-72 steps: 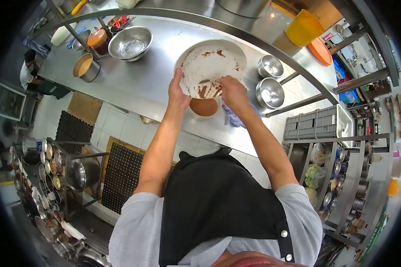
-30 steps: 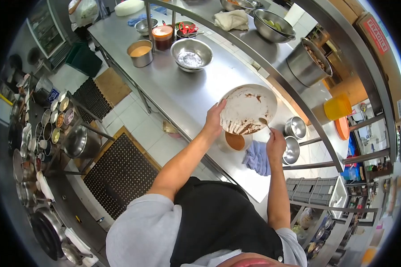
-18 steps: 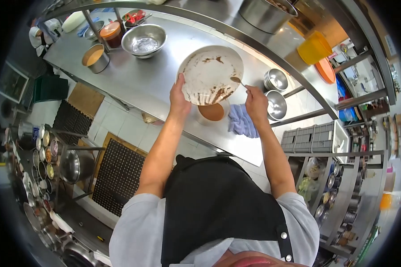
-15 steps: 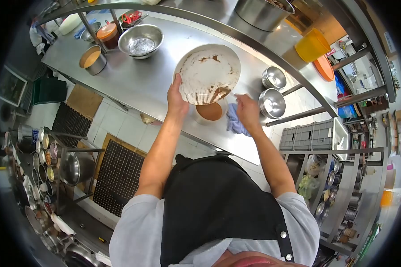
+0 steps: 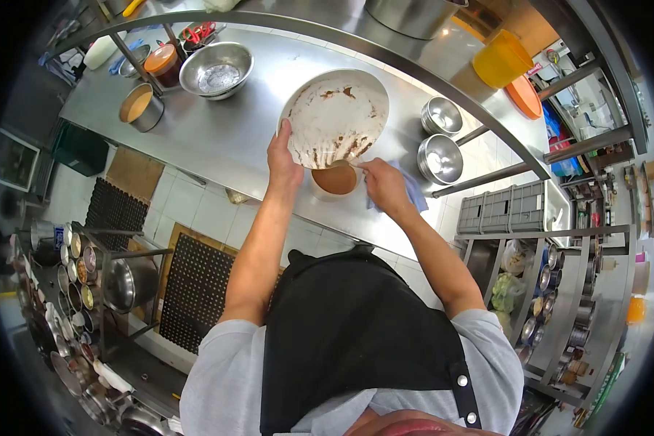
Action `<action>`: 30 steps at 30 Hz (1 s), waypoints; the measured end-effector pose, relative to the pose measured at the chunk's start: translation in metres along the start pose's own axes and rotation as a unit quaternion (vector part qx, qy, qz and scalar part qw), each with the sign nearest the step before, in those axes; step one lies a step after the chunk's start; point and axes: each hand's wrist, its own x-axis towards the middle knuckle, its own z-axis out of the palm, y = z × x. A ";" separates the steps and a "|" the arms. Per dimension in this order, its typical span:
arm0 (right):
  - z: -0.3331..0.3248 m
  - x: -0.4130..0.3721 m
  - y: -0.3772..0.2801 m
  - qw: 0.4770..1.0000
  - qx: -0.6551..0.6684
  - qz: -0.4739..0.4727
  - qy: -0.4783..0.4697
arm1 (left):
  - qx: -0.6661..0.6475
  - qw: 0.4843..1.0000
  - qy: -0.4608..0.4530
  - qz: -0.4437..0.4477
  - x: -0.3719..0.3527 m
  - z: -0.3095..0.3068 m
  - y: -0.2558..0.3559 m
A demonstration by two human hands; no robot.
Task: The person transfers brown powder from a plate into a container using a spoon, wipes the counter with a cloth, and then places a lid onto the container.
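Note:
My left hand (image 5: 286, 156) grips the near left rim of a white bowl (image 5: 334, 109), tilted with its inside facing me and smeared with brown sauce. Below its lower lip stands a white container (image 5: 332, 195) filled with orange-brown sauce (image 5: 334, 179). Pinched in my right hand (image 5: 385, 184) is the handle of a spoon (image 5: 339, 164), its head at the bowl's lower edge above the sauce; its exact shape is partly lost in sauce. A blue-grey cloth (image 5: 412, 190) lies on the counter behind my right hand, partly covered by it.
On the steel counter (image 5: 196, 138) are a metal mixing bowl (image 5: 216, 69), a pot of orange sauce (image 5: 142, 107) and a lidded sauce jar (image 5: 163, 65). Stacked steel bowls (image 5: 440, 158) stand at right. An overhead shelf holds a yellow container (image 5: 501, 59); grey crates (image 5: 503, 211) sit right.
My right hand has moved left and slightly down, bringing the spoon along the bowl's lower inside to its lip. Sauce there is now streaked. The bowl stays tilted in my left hand.

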 end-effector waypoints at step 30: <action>0.005 -0.021 -0.011 0.983 0.046 0.171 -0.041 | -0.034 0.949 0.305 -0.065 -0.043 -0.149 0.045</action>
